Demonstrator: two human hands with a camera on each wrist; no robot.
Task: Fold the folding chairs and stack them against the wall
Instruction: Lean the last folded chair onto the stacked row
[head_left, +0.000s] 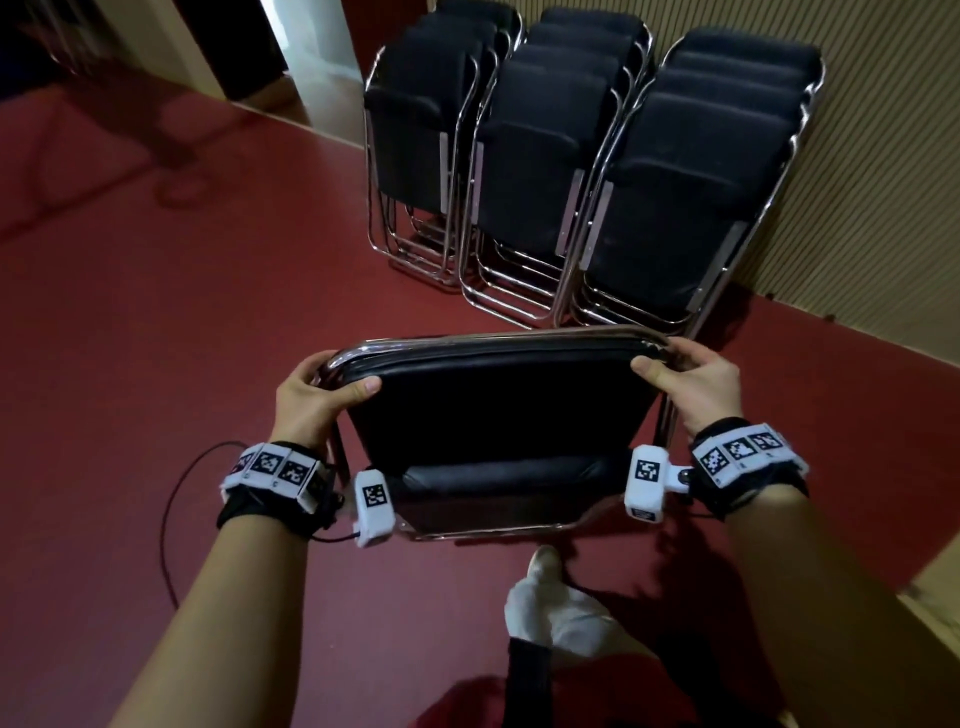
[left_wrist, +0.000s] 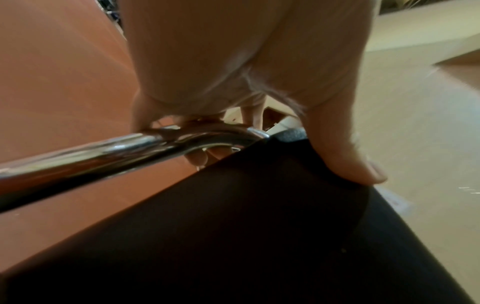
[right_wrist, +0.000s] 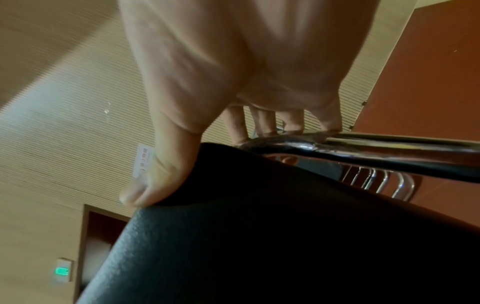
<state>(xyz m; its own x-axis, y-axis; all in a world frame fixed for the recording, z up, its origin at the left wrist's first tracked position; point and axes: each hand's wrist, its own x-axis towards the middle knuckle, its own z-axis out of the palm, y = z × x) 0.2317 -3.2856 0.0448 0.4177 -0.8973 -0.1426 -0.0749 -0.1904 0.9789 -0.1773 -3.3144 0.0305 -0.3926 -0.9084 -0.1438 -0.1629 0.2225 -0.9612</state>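
Note:
I hold a folded black chair (head_left: 498, 410) with a chrome frame upright in front of me, above the red floor. My left hand (head_left: 317, 395) grips its top left corner, thumb on the black cushion (left_wrist: 259, 226), fingers curled round the chrome tube (left_wrist: 130, 148). My right hand (head_left: 691, 379) grips the top right corner the same way, thumb on the cushion (right_wrist: 285, 236), fingers over the tube (right_wrist: 363, 152). Three rows of folded chairs (head_left: 545, 156) lean against the ribbed wall (head_left: 883, 156) just beyond it.
The red floor (head_left: 182, 312) is open to the left of the stacks. My foot in a white sock (head_left: 550, 608) is under the held chair. A thin black cable (head_left: 171, 519) hangs from my left wrist. A doorway (head_left: 156, 47) lies at the far left.

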